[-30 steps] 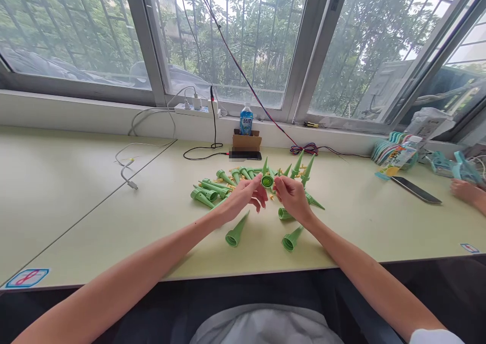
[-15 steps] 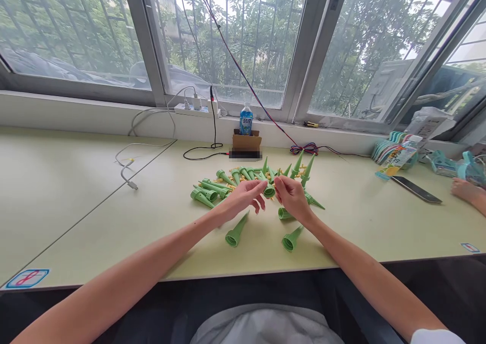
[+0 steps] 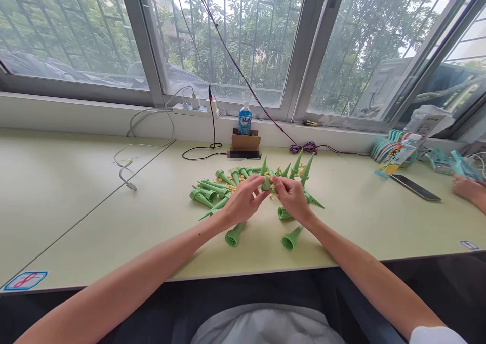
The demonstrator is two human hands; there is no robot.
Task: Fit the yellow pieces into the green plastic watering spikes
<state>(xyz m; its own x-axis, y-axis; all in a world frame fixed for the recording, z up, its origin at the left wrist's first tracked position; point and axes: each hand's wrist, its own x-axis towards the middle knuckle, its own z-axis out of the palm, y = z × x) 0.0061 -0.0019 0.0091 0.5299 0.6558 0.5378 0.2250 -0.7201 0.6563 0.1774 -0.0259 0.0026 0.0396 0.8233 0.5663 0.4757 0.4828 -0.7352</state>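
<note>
Between my hands is a green plastic cone (image 3: 266,184), its narrow end now towards me. My left hand (image 3: 246,198) has its thumb and fingers closed on this cone. My right hand (image 3: 291,197) is pinched right beside it; what its fingertips hold is too small to make out. Several green cones (image 3: 205,194) lie left of and behind my hands, with small yellow pieces among them. A few cones (image 3: 296,165) stand upright behind my right hand. Nearer to me lie two loose cones, one (image 3: 233,235) below my left hand and one (image 3: 290,240) below my right.
A blue bottle (image 3: 245,120) stands by a small cardboard box (image 3: 246,140) at the back. Cables (image 3: 304,147) run along the wall. On the right are a phone (image 3: 415,187), a drink pouch and another person's hand (image 3: 468,189).
The cone between my hands has turned from its open end facing me to its tip. The fingers of my left hand have closed round it. At the right, the other person's blue item has shifted.
</note>
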